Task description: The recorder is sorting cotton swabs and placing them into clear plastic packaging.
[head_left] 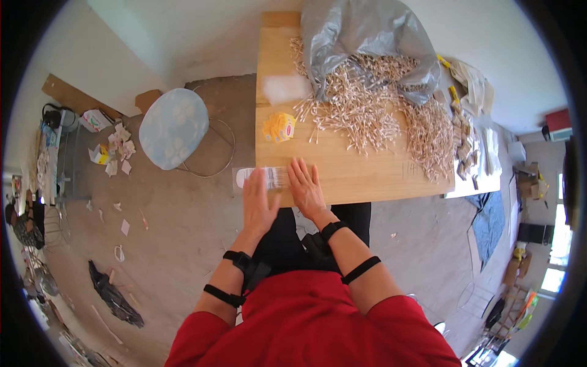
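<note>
A clear plastic bag (pixel 278 177) with a row of cotton swabs in it lies at the near left corner of the wooden table (pixel 361 183). Its left end, with a white patch, sticks out past the table's edge. My right hand (pixel 304 188) lies flat at the bag's right end, fingers stretched out. Over the left part of the bag is my left hand (pixel 259 202), its fingers straight and thumb apart; whether it presses on the bag I cannot tell. Farther back are small yellow cards (pixel 280 127) and a stack of clear bags (pixel 285 89).
Loose cotton swabs (pixel 361 119) spread in a big heap from a grey plastic bag (pixel 367 27) at the back right. A round stool with a pale blue flowered seat (pixel 174 128) stands left of the table. Paper scraps (pixel 122 144) litter the floor.
</note>
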A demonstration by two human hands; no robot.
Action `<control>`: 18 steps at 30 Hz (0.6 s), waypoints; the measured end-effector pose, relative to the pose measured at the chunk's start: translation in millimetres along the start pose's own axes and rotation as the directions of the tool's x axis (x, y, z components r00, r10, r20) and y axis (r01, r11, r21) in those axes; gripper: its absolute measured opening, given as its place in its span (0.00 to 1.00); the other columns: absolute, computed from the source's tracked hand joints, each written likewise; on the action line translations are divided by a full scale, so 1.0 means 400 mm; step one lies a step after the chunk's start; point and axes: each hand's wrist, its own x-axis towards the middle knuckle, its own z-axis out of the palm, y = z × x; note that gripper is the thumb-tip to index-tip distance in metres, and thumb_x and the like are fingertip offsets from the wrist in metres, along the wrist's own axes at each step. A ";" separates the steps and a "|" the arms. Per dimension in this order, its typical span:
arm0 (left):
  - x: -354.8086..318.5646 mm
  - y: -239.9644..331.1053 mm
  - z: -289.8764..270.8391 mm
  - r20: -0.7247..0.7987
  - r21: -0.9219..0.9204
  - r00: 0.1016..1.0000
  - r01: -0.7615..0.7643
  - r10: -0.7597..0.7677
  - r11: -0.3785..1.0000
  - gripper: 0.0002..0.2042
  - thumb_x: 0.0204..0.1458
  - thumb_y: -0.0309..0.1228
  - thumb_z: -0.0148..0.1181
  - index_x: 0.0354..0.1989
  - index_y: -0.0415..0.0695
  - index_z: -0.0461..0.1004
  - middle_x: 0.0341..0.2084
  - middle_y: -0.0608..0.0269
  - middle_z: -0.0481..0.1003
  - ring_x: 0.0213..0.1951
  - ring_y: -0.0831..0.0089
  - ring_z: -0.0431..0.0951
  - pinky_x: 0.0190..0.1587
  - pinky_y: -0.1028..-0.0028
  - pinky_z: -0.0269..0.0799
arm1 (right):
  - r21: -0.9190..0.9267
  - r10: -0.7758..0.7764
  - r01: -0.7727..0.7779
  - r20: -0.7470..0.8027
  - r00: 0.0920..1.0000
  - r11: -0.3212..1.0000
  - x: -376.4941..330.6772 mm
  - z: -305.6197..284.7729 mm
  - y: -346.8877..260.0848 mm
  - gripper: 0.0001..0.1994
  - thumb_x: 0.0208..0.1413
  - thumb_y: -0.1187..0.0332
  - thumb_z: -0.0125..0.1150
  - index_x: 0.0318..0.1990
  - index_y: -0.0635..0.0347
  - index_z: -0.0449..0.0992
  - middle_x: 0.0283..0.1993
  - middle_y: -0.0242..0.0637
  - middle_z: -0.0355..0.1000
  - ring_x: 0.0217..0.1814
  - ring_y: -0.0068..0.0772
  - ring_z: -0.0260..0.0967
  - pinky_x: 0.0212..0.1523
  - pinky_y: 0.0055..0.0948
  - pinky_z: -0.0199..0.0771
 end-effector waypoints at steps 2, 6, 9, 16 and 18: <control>-0.004 -0.016 -0.002 0.065 -0.037 0.981 0.185 -0.183 0.982 0.26 0.46 0.32 0.66 0.53 0.39 0.66 0.48 0.50 0.69 0.53 0.52 0.69 0.56 0.57 0.63 | -0.010 0.011 -0.011 0.000 1.000 1.000 -0.002 -0.002 -0.003 0.30 0.61 0.68 0.50 0.70 0.61 0.53 0.77 0.39 0.42 0.80 0.39 0.35 0.75 0.50 0.30; 0.026 -0.016 0.029 -0.067 0.094 0.979 0.198 -0.193 0.976 0.12 0.47 0.30 0.65 0.36 0.41 0.69 0.30 0.57 0.72 0.35 0.55 0.75 0.38 0.58 0.70 | -0.033 0.001 -0.001 -0.012 1.000 0.999 -0.003 -0.006 -0.008 0.30 0.60 0.68 0.50 0.70 0.61 0.53 0.77 0.38 0.43 0.79 0.38 0.36 0.75 0.50 0.30; 0.050 -0.008 0.043 0.021 0.214 0.960 0.270 -0.281 0.939 0.11 0.48 0.31 0.63 0.35 0.39 0.71 0.31 0.54 0.73 0.36 0.55 0.76 0.37 0.58 0.72 | 0.000 -0.001 0.001 -0.024 1.000 1.000 -0.001 -0.007 -0.009 0.29 0.60 0.69 0.50 0.69 0.62 0.53 0.76 0.40 0.44 0.79 0.39 0.37 0.75 0.51 0.30; 0.077 -0.022 0.070 0.069 0.319 0.946 0.279 -0.316 0.906 0.08 0.49 0.31 0.61 0.30 0.38 0.72 0.30 0.49 0.75 0.34 0.53 0.78 0.36 0.57 0.74 | -0.008 -0.007 0.006 -0.026 1.000 1.000 -0.002 -0.003 -0.008 0.29 0.61 0.68 0.48 0.69 0.62 0.54 0.77 0.39 0.43 0.79 0.38 0.37 0.75 0.52 0.31; 0.080 -0.033 0.071 0.059 0.293 0.942 0.299 -0.329 0.908 0.08 0.49 0.31 0.61 0.29 0.39 0.72 0.29 0.50 0.76 0.33 0.53 0.79 0.35 0.59 0.74 | -0.001 -0.015 0.014 -0.042 0.999 1.000 -0.003 -0.003 -0.007 0.29 0.60 0.68 0.49 0.69 0.62 0.54 0.76 0.40 0.44 0.79 0.38 0.37 0.75 0.52 0.31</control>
